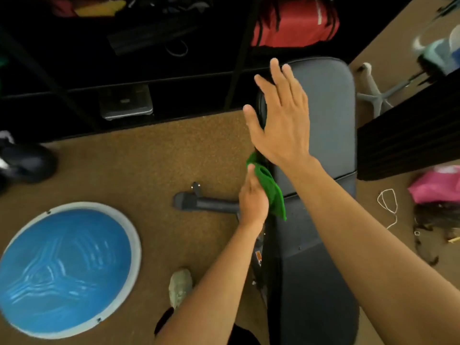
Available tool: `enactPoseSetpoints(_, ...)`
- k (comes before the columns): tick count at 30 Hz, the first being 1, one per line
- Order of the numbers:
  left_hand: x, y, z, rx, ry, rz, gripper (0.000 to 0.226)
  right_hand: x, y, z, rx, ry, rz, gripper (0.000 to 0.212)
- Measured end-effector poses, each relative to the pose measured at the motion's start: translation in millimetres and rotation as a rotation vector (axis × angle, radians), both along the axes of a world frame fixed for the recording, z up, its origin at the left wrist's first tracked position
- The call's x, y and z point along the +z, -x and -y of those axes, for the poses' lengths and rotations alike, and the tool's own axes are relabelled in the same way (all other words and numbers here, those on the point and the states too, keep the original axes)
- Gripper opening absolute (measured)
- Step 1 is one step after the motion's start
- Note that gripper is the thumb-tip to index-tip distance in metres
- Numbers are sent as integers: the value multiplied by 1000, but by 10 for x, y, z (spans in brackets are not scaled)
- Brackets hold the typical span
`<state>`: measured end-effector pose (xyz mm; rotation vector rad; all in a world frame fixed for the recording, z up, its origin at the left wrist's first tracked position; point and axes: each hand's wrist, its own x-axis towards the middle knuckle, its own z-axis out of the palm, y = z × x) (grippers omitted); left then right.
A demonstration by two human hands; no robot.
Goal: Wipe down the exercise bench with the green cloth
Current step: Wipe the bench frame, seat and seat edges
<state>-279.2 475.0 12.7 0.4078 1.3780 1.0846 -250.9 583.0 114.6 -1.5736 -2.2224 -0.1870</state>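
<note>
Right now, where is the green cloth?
In the head view, the green cloth is near the middle, held by the left hand against the left edge of the exercise bench.

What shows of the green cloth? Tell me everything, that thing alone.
The green cloth is bright, one plain colour, soft and fleecy-looking, like microfibre. It is bunched into loose folds, not spread flat, with one corner hanging down. The left hand grips it, thumb over its upper end, and holds it against the left edge of the dark padded bench, near the gap between the two pads. The wrist of the right hand passes close by its top; contact there cannot be told.
</note>
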Motion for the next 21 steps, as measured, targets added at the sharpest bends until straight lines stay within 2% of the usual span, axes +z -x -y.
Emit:
enactPoseSetpoints(3,-264,-47,571,-93,32,-4,41,-116,64,34,-23,-51,-2,60)
enactPoseSetpoints(4,-375,-95,741,-114,40,60,37,-152,87,37,-32,-62,-7,61)
enactPoseSetpoints(6,-467,-214,969,-29,183,288,40,-195,115,34,-53,-86,-14,60)
enactPoseSetpoints(8,-371,-324,1008,30,278,439,57,-205,118,28,-59,-104,-13,60)
enactPoseSetpoints(9,-245,-317,945,6,241,396,64,-202,112,25,-62,-107,-12,60)
enactPoseSetpoints(12,-66,-203,484,1,136,195,66,-190,121,23,-78,-104,-24,60)
enactPoseSetpoints(14,48,-43,60,7,63,143,79,-183,130,28,-86,-102,-38,60)
enactPoseSetpoints(18,23,1,-361,119,26,280,56,-173,127,55,-89,-82,-66,60)
enactPoseSetpoints(21,0,-24,-183,106,53,269,58,-160,137,45,-91,-87,-69,60)
